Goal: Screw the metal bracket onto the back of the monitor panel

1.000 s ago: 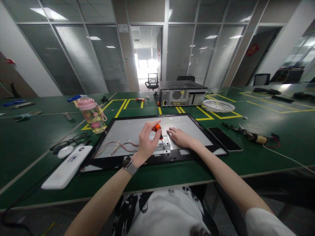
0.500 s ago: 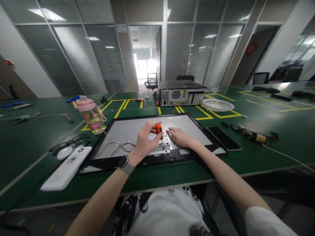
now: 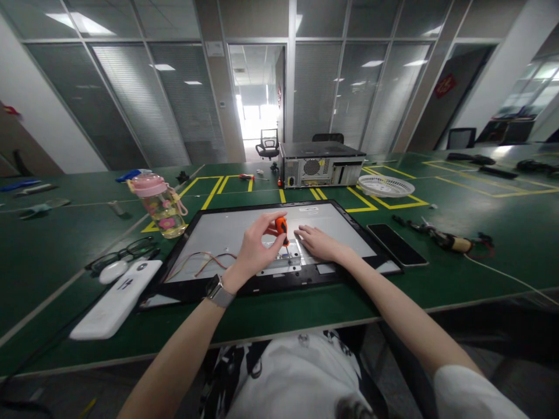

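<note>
The left hand point(image 3: 257, 250) has its fingers and thumb pinching the orange and black handle of a small screwdriver point(image 3: 282, 226). The screwdriver stands up, leaning a little, and its thin end points down at a shiny metal strip point(image 3: 294, 259) just below those fingers. I cannot tell if the end touches a screw.

The right hand point(image 3: 321, 243) lies flat, just to the right of the screwdriver. Its fingers are a little spread and rest on the big gray panel point(image 3: 227, 224) with a black edge. The panel lies flat on the green bench point(image 3: 262, 317), under both hands.

Thin wires point(image 3: 209, 262) curl on the panel, to the left of the left fingers. Farther left are a pink-topped bottle point(image 3: 159, 203), some glasses point(image 3: 126, 253) and a long white thing point(image 3: 117, 302). A black phone point(image 3: 396, 244) is to the right of the right fingers. Past all the fingers sit a computer box point(image 3: 321, 166) and, to its right, a round white basket point(image 3: 386, 194).
</note>
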`<state>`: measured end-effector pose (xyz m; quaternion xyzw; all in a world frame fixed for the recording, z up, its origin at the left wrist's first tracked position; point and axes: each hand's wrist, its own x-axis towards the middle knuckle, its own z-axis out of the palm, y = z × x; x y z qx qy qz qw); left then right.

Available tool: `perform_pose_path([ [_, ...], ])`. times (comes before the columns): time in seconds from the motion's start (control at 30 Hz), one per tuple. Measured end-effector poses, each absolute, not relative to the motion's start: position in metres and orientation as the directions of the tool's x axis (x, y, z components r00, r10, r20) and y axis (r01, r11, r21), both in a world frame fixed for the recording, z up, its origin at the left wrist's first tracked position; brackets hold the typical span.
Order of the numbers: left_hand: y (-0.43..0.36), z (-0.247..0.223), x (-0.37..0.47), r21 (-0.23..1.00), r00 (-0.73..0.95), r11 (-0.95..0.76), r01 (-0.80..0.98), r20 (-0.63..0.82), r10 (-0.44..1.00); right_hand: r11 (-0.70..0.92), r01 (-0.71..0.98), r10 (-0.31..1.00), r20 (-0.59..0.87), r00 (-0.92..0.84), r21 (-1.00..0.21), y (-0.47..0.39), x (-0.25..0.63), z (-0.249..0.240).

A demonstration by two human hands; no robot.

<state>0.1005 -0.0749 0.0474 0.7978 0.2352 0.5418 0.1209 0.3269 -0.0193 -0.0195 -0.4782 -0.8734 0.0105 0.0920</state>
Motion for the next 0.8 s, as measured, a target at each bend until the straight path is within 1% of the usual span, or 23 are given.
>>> perform_pose_path([
  [0.13,-0.0710,0.0440,0.1010,0.482,0.222,-0.840,0.249,0.816,0.534,0.548,0.829,0.833,0.167,-0.528,-0.114,-0.0186,0.3274,-0.0207],
  [0.27,-0.0691,0.0406,0.1030,0.494,0.144,-0.828,0.265,0.829,0.540,0.552,0.828,0.831,0.149,-0.536,-0.098,-0.0193,0.3272,-0.0183],
  [0.33,-0.0701,0.0404,0.1029,0.458,0.148,-0.839,0.293,0.845,0.513,0.552,0.830,0.831,0.139,-0.538,-0.087,-0.0197,0.3269,-0.0171],
  [0.43,-0.0735,0.0431,0.1012,0.377,0.259,-0.868,0.322,0.847,0.464,0.548,0.832,0.834,0.138,-0.535,-0.086,-0.0202,0.3265,-0.0164],
  [0.53,-0.0757,0.0468,0.1000,0.394,0.355,-0.878,0.274,0.807,0.473,0.544,0.833,0.836,0.149,-0.528,-0.099,-0.0209,0.3260,-0.0164],
  [0.6,-0.0755,0.0483,0.0999,0.384,0.343,-0.873,0.302,0.811,0.475,0.542,0.834,0.838,0.151,-0.525,-0.103,-0.0214,0.3258,-0.0163],
  [0.7,-0.0736,0.0487,0.1000,0.316,0.270,-0.861,0.399,0.857,0.440,0.542,0.835,0.838,0.146,-0.526,-0.099,-0.0216,0.3258,-0.0163],
  [0.8,-0.0719,0.0475,0.0998,0.250,0.273,-0.868,0.429,0.880,0.388,0.548,0.831,0.833,0.149,-0.532,-0.095,-0.0209,0.3263,-0.0172],
])
